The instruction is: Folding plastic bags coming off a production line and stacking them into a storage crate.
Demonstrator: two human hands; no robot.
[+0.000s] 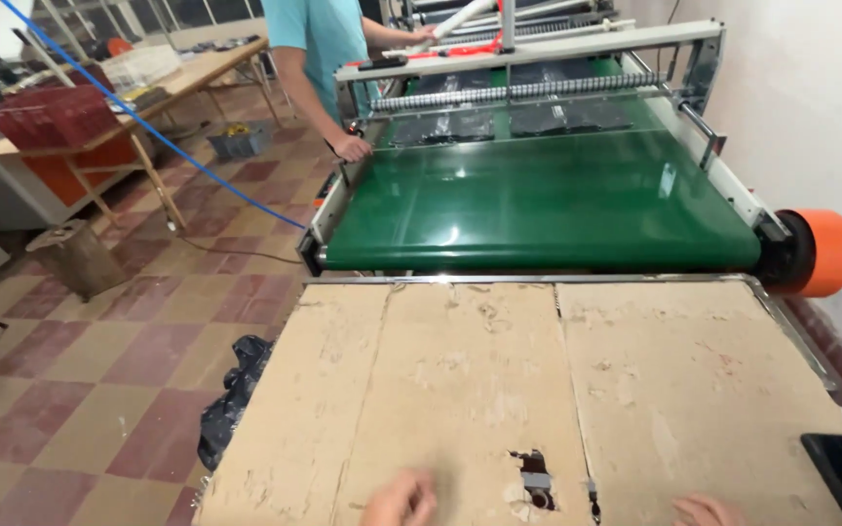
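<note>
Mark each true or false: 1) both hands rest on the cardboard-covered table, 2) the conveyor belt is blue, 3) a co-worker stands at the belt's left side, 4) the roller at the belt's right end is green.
1) True as far as visible: the left hand and right hand lie empty at the near edge of the cardboard-covered table.
2) False: the conveyor belt is green.
3) True: a co-worker stands there, one hand on the machine's edge.
4) False: the roller is orange.
</note>
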